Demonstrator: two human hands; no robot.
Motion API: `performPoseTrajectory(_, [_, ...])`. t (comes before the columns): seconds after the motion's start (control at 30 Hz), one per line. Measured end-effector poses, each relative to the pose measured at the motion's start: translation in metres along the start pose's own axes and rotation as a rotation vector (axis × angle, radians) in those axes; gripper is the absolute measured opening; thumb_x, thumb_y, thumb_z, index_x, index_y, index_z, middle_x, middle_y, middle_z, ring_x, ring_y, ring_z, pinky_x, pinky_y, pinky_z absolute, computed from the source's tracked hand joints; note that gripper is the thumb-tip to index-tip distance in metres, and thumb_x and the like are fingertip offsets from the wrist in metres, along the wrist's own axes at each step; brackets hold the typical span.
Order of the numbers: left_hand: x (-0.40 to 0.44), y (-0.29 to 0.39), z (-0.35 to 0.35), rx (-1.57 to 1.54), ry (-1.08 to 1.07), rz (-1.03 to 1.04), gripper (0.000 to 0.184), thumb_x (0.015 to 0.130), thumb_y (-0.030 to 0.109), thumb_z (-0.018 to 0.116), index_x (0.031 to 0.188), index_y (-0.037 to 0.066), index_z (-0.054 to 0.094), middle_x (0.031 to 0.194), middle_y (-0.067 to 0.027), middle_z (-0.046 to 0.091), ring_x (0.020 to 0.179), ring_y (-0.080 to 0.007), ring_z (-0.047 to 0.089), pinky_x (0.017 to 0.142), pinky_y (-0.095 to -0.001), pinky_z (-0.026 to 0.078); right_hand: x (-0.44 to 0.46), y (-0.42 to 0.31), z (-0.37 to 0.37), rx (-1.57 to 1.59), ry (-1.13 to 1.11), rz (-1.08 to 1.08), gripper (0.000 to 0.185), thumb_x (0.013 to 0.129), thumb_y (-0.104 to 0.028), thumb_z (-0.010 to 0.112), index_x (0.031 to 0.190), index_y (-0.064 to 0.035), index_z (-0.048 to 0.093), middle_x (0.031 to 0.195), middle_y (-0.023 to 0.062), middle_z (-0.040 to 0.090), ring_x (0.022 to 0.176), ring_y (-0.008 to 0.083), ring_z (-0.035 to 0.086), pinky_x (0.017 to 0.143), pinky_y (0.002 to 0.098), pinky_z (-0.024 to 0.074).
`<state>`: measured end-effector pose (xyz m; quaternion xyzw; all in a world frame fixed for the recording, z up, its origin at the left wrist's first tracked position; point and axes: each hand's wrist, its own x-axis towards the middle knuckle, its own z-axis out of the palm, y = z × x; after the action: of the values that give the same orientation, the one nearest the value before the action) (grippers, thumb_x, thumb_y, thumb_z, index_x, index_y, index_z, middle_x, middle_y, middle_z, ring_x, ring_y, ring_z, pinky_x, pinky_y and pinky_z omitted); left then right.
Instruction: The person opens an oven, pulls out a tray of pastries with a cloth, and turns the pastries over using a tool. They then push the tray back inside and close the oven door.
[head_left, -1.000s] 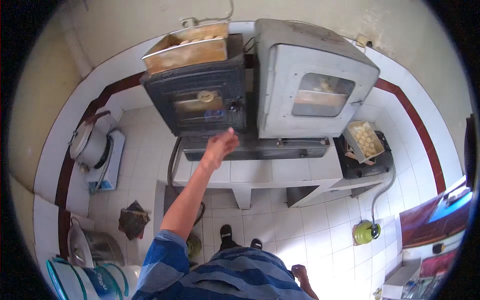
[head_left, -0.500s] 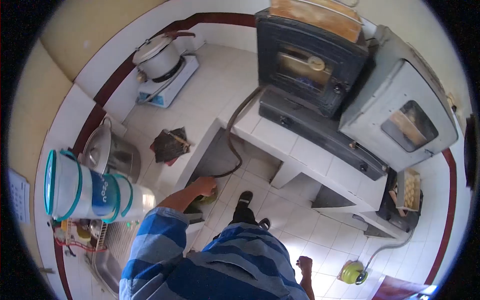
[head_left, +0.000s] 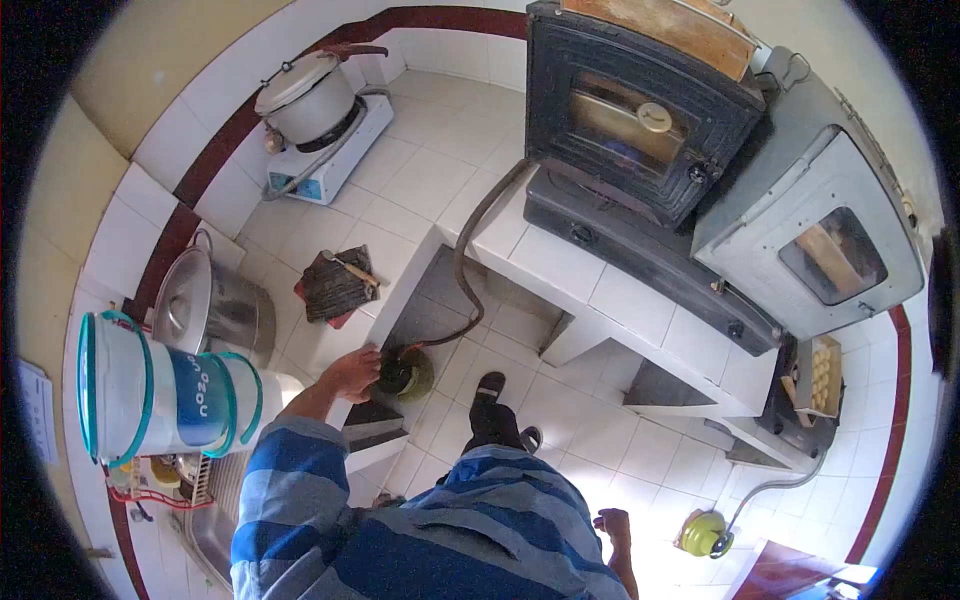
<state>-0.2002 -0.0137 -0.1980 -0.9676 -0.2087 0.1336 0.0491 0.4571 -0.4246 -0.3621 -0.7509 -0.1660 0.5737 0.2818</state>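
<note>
My left hand (head_left: 352, 375) is at the edge of the white tiled counter (head_left: 415, 185), its fingers curled and nothing visible in them. A dark mat (head_left: 338, 287) with a brush-like tool (head_left: 352, 268) across it lies above the hand. Just right of the hand, lower down, a green gas cylinder (head_left: 412, 373) stands on the floor with a hose running up from it. My right hand (head_left: 615, 524) hangs beside my body with loosely curled fingers and no object visible in it.
A black oven (head_left: 635, 115) and a grey oven (head_left: 815, 235) stand at the upper right. Along the left are a lidded pot (head_left: 308, 110), a large metal pot (head_left: 235, 310), a white bucket (head_left: 150, 395) and a sink (head_left: 212, 535). Another green cylinder (head_left: 702, 533) stands at the lower right.
The view has turned left. My left hand has dropped from in front of the black oven to the counter edge. My right hand stays low at my side.
</note>
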Motion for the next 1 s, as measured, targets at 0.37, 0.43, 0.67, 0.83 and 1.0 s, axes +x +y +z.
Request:
performPoseTrajectory(0.37, [0.001,0.006,0.023,0.084,-0.197,-0.051,0.052,0.070,0.051,0.067,0.098,0.008,0.073,0.105,-0.0063,0.067,0.117,-0.0266,0.054,0.121,-0.0463,0.020,-0.020,-0.012,0.001,-0.279,0.089,-0.125,0.016,0.087,-0.002,0.059,0.091,0.0052,0.074,0.080,0.0140,0.074,0.065,0.0178,0.072,0.060,0.0297,0.0580])
performPoseTrajectory(0.43, [0.001,0.005,0.017,0.010,-0.212,-0.059,0.054,0.071,0.052,0.066,0.100,0.007,0.073,0.115,-0.0078,0.065,0.127,-0.0287,0.049,0.122,-0.0482,0.018,-0.011,0.001,0.003,-0.271,0.075,-0.069,0.021,0.089,-0.006,0.057,0.094,0.0051,0.074,0.080,0.0143,0.074,0.066,0.0178,0.071,0.061,0.0290,0.0574])
performPoseTrajectory(0.67, [0.008,0.001,-0.009,-0.027,-0.318,-0.016,0.060,0.076,0.053,0.064,0.114,0.007,0.072,0.144,-0.0145,0.050,0.144,-0.0333,0.032,0.123,-0.0511,0.015,0.001,0.045,0.014,-0.472,0.088,-0.249,0.016,0.087,-0.006,0.064,0.097,-0.0031,0.076,0.085,0.0107,0.075,0.066,0.0171,0.072,0.062,0.0314,0.0587])
performPoseTrajectory(0.83, [0.009,0.001,-0.030,-0.018,-0.344,0.040,0.066,0.079,0.059,0.061,0.121,0.009,0.069,0.147,-0.0123,0.048,0.147,-0.0321,0.027,0.124,-0.0496,0.013,0.003,0.043,0.008,-0.792,0.164,-0.555,0.018,0.091,-0.016,0.062,0.094,-0.0073,0.077,0.081,0.0068,0.075,0.065,0.0180,0.071,0.063,0.0326,0.0588])
performPoseTrajectory(1.0, [0.011,0.005,-0.018,-0.053,-0.383,-0.049,0.067,0.080,0.062,0.060,0.122,0.010,0.069,0.148,-0.0094,0.047,0.147,-0.0303,0.027,0.124,-0.0488,0.011,0.005,0.029,0.014,-0.863,0.102,-0.483,0.017,0.089,-0.018,0.063,0.090,-0.0077,0.077,0.081,0.0061,0.075,0.069,0.0179,0.071,0.067,0.0305,0.0582])
